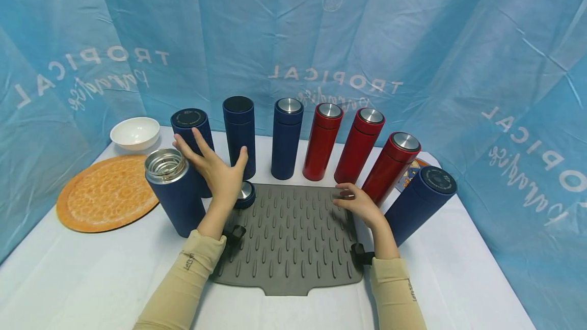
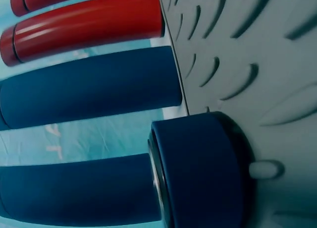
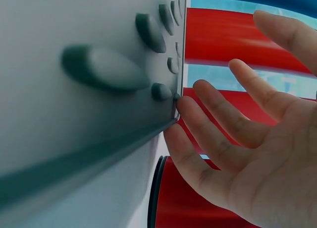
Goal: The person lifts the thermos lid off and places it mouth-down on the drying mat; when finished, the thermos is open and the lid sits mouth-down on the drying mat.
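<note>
My left hand (image 1: 219,174) is held with fingers spread, in front of two capped blue thermos bottles (image 1: 240,136) and right of an uncapped blue bottle (image 1: 181,208), whose steel mouth shows. It grips nothing. A blue bottle lid (image 1: 247,198) with a steel face lies on the back left corner of a grey ridged mat (image 1: 293,238); the left wrist view shows this lid (image 2: 205,173) large, without the hand. My right hand (image 1: 363,208), fingers apart, hovers over the mat's right edge. In the right wrist view the right hand's fingertips (image 3: 173,134) come close to that edge.
Three red bottles (image 1: 323,141) and a blue one with a steel top (image 1: 287,141) stand behind the mat. Another blue bottle (image 1: 417,202) stands right of the right hand. Left are a round pizza-print board (image 1: 107,195) and white bowl (image 1: 135,134). A blue curtain (image 1: 238,24) hangs behind.
</note>
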`<control>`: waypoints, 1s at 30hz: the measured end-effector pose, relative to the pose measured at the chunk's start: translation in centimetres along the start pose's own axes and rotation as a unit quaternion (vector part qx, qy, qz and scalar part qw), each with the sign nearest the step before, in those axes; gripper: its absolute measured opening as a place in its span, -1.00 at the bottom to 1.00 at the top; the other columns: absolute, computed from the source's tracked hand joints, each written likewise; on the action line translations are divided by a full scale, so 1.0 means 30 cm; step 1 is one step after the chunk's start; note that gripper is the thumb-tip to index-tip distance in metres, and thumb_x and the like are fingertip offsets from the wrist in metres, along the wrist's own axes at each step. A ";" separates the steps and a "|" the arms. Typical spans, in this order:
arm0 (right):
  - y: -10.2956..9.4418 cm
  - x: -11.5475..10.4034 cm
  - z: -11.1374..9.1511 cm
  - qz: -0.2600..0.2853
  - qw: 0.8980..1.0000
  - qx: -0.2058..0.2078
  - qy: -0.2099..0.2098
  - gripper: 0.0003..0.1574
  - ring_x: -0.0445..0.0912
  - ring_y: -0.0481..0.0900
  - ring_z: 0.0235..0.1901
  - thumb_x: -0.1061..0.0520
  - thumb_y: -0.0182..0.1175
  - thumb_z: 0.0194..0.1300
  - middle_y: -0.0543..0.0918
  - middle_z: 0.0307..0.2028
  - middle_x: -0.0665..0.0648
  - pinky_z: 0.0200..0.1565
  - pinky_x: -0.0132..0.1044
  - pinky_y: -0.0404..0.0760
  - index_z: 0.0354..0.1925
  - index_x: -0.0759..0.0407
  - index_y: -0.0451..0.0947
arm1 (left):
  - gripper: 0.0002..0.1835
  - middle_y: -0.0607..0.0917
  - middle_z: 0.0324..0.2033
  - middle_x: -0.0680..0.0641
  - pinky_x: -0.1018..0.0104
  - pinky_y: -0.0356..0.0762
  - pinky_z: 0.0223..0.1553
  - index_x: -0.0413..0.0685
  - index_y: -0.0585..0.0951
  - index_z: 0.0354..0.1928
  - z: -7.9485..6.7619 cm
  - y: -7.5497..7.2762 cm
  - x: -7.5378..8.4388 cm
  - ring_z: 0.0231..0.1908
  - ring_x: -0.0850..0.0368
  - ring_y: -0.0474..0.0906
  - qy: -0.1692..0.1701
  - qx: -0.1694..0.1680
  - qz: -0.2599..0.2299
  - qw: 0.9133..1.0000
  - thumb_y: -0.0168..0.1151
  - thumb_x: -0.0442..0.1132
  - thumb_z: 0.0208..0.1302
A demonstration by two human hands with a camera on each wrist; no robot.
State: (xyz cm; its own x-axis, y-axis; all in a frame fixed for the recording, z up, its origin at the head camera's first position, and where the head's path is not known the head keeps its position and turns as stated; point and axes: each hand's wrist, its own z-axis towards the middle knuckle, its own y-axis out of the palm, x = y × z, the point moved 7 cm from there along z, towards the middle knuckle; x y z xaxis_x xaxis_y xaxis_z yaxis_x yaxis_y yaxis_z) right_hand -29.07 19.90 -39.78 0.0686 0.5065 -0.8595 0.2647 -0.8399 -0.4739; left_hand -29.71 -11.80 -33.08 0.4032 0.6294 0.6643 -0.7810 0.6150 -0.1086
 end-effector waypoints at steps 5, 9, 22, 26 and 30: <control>0.001 0.006 0.003 -0.006 1.000 0.003 0.004 -0.37 0.29 0.28 0.18 0.21 0.15 0.24 0.30 0.19 0.48 0.10 0.13 0.37 0.23 0.37 0.24 | 0.11 -0.31 0.38 -0.33 0.22 -0.36 0.37 -0.19 -0.22 0.40 0.018 0.010 -0.070 0.40 0.11 -0.51 -0.086 0.018 -0.010 0.996 0.36 -0.04 0.05; 0.003 0.003 0.005 -0.007 1.000 0.000 0.001 -0.38 0.29 0.29 0.18 0.21 0.14 0.24 0.31 0.18 0.47 0.09 0.12 0.38 0.23 0.37 0.24 | 0.11 -0.23 0.42 -0.19 0.33 -0.25 0.36 -0.24 -0.23 0.40 0.030 0.014 -0.125 0.40 0.21 -0.36 -0.146 0.029 -0.026 0.989 0.34 -0.05 0.07; -0.005 0.112 0.080 -0.013 1.000 0.003 -0.012 -0.36 0.23 0.34 0.15 0.13 0.19 0.23 0.38 0.15 0.40 0.07 0.08 0.41 0.22 0.31 0.27 | -0.06 0.05 0.38 -0.03 0.47 -0.09 0.30 -0.02 -0.04 0.41 0.039 0.003 -0.218 0.34 0.31 -0.04 -0.250 0.058 -0.091 0.962 0.31 -0.09 0.12; -0.004 0.128 0.088 -0.012 1.000 0.002 -0.015 -0.36 0.20 0.36 0.14 0.12 0.20 0.22 0.40 0.14 0.37 0.06 0.04 0.43 0.22 0.28 0.29 | -0.07 0.07 0.38 0.00 0.48 -0.09 0.29 0.00 -0.02 0.41 0.038 0.002 -0.224 0.33 0.34 -0.04 -0.250 0.059 -0.097 0.962 0.32 -0.07 0.10; -0.001 0.132 0.089 -0.010 1.000 -0.003 -0.016 -0.36 0.19 0.36 0.14 0.13 0.20 0.22 0.40 0.14 0.38 0.05 0.03 0.44 0.22 0.29 0.29 | -0.06 0.07 0.37 0.00 0.44 -0.09 0.30 0.01 -0.01 0.40 0.033 -0.002 -0.224 0.34 0.32 -0.03 -0.251 0.056 -0.099 0.961 0.33 -0.06 0.09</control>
State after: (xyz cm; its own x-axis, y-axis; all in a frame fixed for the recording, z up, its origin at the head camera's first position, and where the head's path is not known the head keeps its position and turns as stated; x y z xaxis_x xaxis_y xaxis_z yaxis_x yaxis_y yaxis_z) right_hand -31.38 21.40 -43.70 0.0329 0.5173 -0.8552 0.2723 -0.8279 -0.4903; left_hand -32.84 -16.53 -36.80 0.2911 0.1789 0.9398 -0.7705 0.6261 0.1195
